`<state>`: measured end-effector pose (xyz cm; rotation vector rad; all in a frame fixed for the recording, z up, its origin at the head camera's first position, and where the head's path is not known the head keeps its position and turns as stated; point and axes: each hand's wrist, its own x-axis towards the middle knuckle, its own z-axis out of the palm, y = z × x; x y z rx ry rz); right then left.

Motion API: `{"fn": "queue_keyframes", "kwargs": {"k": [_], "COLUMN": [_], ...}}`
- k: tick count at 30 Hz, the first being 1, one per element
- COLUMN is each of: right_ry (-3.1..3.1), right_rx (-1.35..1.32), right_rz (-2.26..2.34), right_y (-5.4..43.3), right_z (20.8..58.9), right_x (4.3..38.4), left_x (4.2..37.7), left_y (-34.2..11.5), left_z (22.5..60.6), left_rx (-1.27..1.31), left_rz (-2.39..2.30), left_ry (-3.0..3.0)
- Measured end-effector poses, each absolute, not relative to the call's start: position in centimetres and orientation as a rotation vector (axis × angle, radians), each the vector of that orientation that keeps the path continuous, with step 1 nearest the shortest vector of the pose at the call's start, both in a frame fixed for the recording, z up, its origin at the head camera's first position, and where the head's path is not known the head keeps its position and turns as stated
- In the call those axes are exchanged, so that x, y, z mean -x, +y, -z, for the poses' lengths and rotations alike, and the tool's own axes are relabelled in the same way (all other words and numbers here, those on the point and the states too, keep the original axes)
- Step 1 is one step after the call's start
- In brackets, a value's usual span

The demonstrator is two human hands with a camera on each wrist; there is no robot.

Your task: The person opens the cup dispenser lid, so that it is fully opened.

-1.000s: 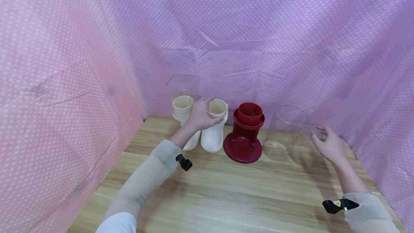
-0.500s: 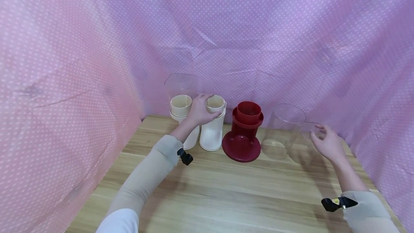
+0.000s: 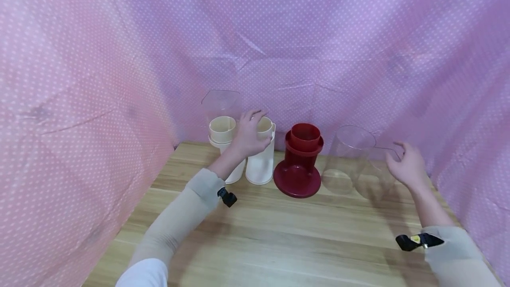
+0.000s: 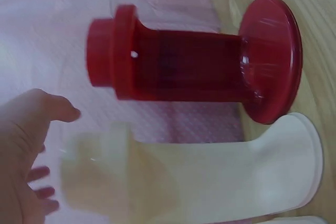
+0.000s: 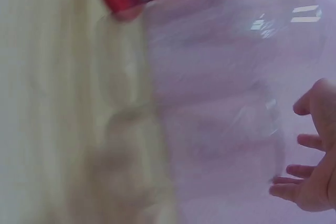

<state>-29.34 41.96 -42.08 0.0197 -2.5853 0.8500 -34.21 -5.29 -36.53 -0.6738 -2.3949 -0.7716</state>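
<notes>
My left hand [image 3: 253, 136] is raised at the top of a white stand [image 3: 260, 167] with a cream cup-shaped top. Its fingers are spread, and in the left wrist view a gap shows between the thumb [image 4: 60, 109] and the blurred cream top [image 4: 94, 169]. To the right, my right hand [image 3: 409, 167] hovers beside the rim of a clear cylinder-like container [image 3: 374, 174]. The right wrist view shows its fingers [image 5: 310, 141] parted, holding nothing, close to the transparent rim.
Between the hands stands a red piece [image 3: 299, 180] with a round base, beside another clear cylinder [image 3: 338, 163]. A second white stand with a cream top [image 3: 222, 129] is at left, in front of a clear container [image 3: 221, 103]. Pink dotted cloth [image 3: 255, 34] surrounds the wooden tabletop [image 3: 279, 234].
My right hand has come away from the clear container's rim and its fingers have spread. The left hand has lifted slightly from the cream top.
</notes>
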Motion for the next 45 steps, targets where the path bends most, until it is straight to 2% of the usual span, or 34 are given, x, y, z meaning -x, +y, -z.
{"fn": "queue_keyframes", "kwargs": {"k": [4,9,18,24,31,38,45], "right_ry": [-2.411,-2.212,-2.254,-2.372,-2.561,-2.555,-2.524], "right_rx": [-0.035,-0.203,-0.629,-0.794,-0.84,-0.857,-0.893], "right_rz": [-0.849,-0.9,-1.193,-1.437,-1.604,-1.731,-1.728], "right_y": [39.3,33.4,21.1,13.7,7.2,3.3,2.1], "right_z": [38.8,34.8,30.9,30.5,30.9,31.5,32.7], "right_x": [29.0,28.0,28.5,30.0,30.9,32.4,33.4], "left_x": [32.1,29.9,30.5,32.3,34.1,34.9,34.9], "left_y": [-6.1,-8.7,-15.1,-18.2,-19.4,-19.0,-18.7], "left_z": [35.3,33.7,33.1,36.2,39.1,38.7,38.5], "left_rx": [0.761,0.762,0.473,0.287,0.363,0.44,0.399], "left_rz": [0.789,0.774,1.074,1.457,1.687,1.719,1.751], "left_ry": [-2.125,-1.791,-1.708,-1.827,-1.949,-2.011,-2.042]}}
